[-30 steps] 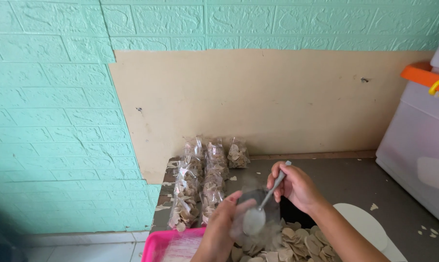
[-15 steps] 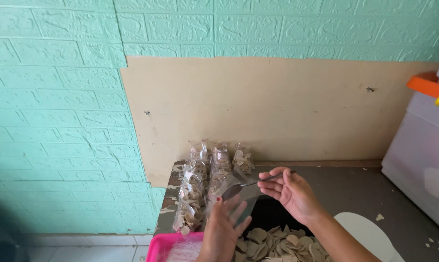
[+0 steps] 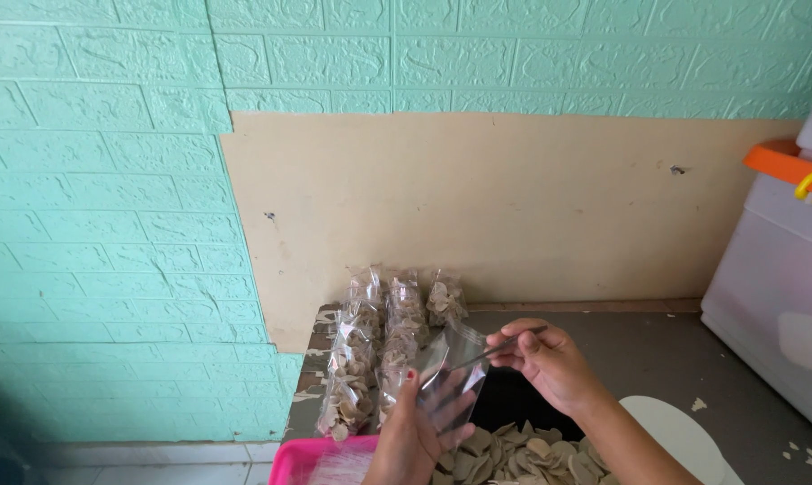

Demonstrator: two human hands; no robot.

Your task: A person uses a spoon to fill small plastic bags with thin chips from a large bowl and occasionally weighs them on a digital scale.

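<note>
My left hand (image 3: 417, 437) holds a small clear plastic bag (image 3: 451, 373) upright by its lower part. My right hand (image 3: 550, 364) pinches the bag's upper edge and also holds a thin metal spoon (image 3: 496, 348) that lies across the bag's mouth. The bag looks empty. Below both hands lies a heap of pale round chips (image 3: 514, 454). Behind them, several filled clear bags of chips (image 3: 383, 346) stand in rows along the table's left edge.
A pink tray (image 3: 303, 460) pokes in at the bottom. A white flat object (image 3: 680, 436) lies on the grey table (image 3: 657, 350) to the right. A translucent bin with an orange lid (image 3: 788, 269) stands at far right. A green brick-pattern wall with a beige panel (image 3: 478, 207) is behind.
The view has tilted up. The spoon has come down from its raised scooping pose and now lies level across the bag's top. My right hand has moved to the bag's edge.
</note>
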